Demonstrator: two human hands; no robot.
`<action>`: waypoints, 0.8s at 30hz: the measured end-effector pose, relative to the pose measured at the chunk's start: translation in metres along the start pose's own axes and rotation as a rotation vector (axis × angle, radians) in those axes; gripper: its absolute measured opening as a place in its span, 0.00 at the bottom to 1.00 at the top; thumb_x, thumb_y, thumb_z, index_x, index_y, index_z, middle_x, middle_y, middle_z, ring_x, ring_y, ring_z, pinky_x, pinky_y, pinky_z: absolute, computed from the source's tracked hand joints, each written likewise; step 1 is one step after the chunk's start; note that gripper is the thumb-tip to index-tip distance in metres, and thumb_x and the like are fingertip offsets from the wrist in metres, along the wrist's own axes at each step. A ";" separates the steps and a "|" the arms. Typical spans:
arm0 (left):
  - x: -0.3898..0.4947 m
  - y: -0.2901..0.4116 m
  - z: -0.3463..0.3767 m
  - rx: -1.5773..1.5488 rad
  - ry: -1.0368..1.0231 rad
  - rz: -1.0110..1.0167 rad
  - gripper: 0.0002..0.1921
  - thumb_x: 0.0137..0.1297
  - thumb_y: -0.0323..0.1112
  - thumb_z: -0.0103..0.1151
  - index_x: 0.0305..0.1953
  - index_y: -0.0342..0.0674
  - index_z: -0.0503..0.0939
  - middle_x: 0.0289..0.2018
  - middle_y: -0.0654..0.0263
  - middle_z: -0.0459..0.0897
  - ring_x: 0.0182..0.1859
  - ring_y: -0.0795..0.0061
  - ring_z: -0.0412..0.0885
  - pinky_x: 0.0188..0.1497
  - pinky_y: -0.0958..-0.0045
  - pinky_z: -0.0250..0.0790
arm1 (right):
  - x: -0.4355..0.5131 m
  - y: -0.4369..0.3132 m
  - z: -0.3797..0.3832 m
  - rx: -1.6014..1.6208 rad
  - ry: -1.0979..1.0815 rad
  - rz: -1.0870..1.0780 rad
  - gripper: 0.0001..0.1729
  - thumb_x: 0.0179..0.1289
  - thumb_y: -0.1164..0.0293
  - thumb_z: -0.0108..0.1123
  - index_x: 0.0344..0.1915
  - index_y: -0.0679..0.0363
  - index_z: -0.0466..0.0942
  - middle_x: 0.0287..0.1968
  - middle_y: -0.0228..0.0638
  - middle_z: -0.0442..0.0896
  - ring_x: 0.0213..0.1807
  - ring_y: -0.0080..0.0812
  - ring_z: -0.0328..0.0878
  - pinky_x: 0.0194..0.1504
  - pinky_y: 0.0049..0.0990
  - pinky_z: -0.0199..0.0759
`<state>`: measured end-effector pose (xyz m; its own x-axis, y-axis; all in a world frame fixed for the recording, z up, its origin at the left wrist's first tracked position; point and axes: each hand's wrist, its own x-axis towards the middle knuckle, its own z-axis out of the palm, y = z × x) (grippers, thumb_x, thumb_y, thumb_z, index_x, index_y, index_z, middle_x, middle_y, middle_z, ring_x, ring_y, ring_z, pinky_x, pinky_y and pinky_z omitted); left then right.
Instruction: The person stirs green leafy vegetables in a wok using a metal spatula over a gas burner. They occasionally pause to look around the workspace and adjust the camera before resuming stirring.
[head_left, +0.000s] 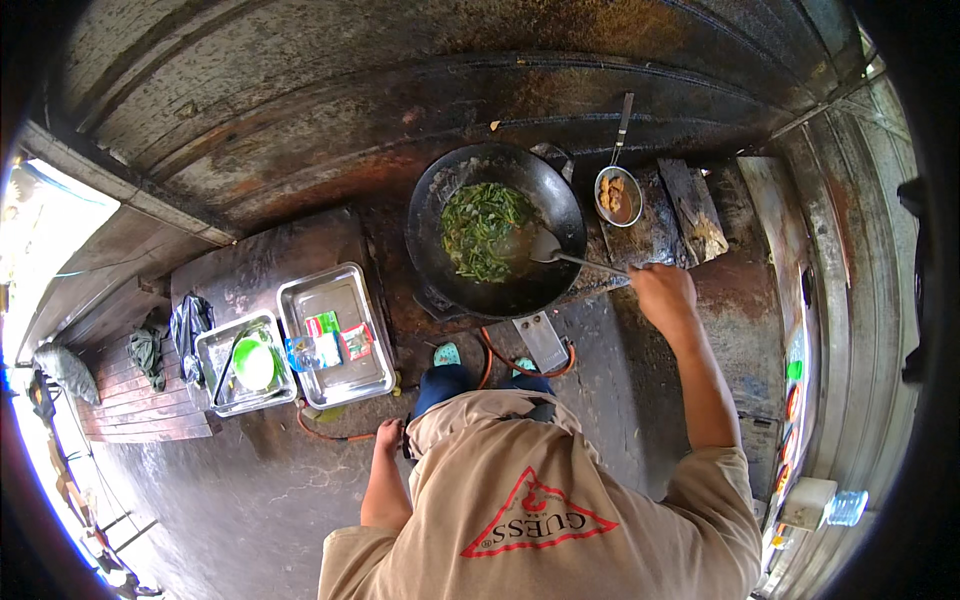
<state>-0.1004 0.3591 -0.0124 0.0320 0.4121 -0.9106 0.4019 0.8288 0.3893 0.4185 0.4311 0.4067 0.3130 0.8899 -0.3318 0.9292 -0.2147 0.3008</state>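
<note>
My right hand (664, 294) grips the handle of a metal spatula (546, 246), whose blade rests inside a large black wok (551, 191) at its right side. Chopped leafy greens (484, 232) with some liquid lie in the wok beside the blade. My left hand (390, 435) hangs low beside my waist, close to my clothing; its fingers look curled, and whether it holds anything cannot be made out. Right of the wok, a long-handled strainer (637, 204) holds brownish fried-looking pieces (611, 193).
Left of the wok, a metal tray (364, 375) carries several packets (356, 341). Beside it a smaller metal tray (225, 405) holds a green and white bowl (253, 364). A wooden board (694, 210) lies right of the strainer. An orange hose (487, 360) runs on the floor near my feet.
</note>
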 end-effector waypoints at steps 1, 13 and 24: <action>0.002 0.000 0.002 -0.006 0.010 -0.019 0.15 0.59 0.44 0.51 0.44 0.47 0.77 0.26 0.71 0.76 0.26 0.77 0.71 0.27 0.65 0.66 | 0.002 -0.005 0.002 0.020 0.054 -0.029 0.12 0.60 0.69 0.49 0.39 0.55 0.79 0.28 0.40 0.82 0.31 0.42 0.81 0.31 0.40 0.74; -0.003 0.016 0.011 0.045 0.036 0.046 0.18 0.61 0.44 0.51 0.49 0.43 0.76 0.26 0.68 0.77 0.28 0.74 0.73 0.27 0.64 0.68 | -0.011 0.012 0.004 0.014 -0.003 -0.002 0.18 0.58 0.72 0.48 0.49 0.52 0.77 0.34 0.38 0.82 0.32 0.40 0.81 0.31 0.36 0.75; -0.002 0.016 0.020 -0.085 0.060 0.032 0.15 0.60 0.42 0.52 0.45 0.42 0.76 0.25 0.68 0.76 0.25 0.76 0.72 0.23 0.70 0.65 | -0.007 0.018 0.000 0.082 0.102 -0.076 0.19 0.58 0.71 0.49 0.51 0.52 0.76 0.37 0.37 0.82 0.33 0.38 0.81 0.32 0.35 0.76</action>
<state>-0.0752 0.3643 -0.0074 -0.0122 0.4591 -0.8883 0.3226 0.8426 0.4311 0.4330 0.4206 0.4145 0.2236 0.9402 -0.2569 0.9636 -0.1737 0.2031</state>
